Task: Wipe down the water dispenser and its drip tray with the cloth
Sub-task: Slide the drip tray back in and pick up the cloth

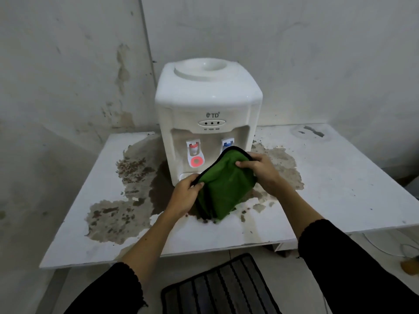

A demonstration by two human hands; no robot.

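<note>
Holding the green cloth (223, 189) between them just above the stained counter (328, 189), both hands are closed on it: the left hand (184, 196) pinches the near left edge, the right hand (260, 169) grips the far right edge. Folding it into a flat pad seems the step in hand; a firm, even pad would wipe best. Just beyond stands the white water dispenser (208, 105), its drip tray (184, 176) partly hidden behind the cloth.
</note>
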